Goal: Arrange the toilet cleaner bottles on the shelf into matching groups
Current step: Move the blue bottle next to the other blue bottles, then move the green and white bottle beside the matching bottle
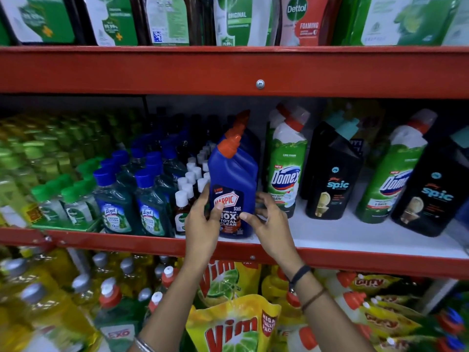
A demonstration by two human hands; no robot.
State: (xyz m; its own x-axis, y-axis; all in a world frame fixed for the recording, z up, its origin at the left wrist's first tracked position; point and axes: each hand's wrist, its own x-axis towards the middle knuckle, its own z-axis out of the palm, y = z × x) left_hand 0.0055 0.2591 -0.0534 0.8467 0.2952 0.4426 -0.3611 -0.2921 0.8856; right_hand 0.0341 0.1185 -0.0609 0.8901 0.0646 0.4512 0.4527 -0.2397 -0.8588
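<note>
Harpic bottle (232, 184) stands at shelf (355, 240) front edge, 9 o'clock of Domex bottle (285, 168). My left hand (203, 224) and right hand (269, 222) half-curled, clasping its base. Loose clasp risks tipping it onto small Dettol bottles (187, 191).

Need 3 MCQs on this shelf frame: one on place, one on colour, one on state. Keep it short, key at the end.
1. Where does the blue Harpic bottle stand?
A. top shelf
B. middle shelf, left of a Domex bottle
C. bottom shelf, among the Vim pouches

2. What colour is the Harpic bottle's cap?
A. orange-red
B. green
C. white

3. What are the hands doing?
A. both hang free of the shelf
B. one lifts a Spic bottle
C. left hand and right hand flank the Harpic bottle's lower part

Key:
1 B: it stands on the middle shelf, with the nearest Domex bottle to its right.
2 A: the cap is orange-red above the blue body.
3 C: fingers of both hands touch the bottle, one hand at each side.
</note>
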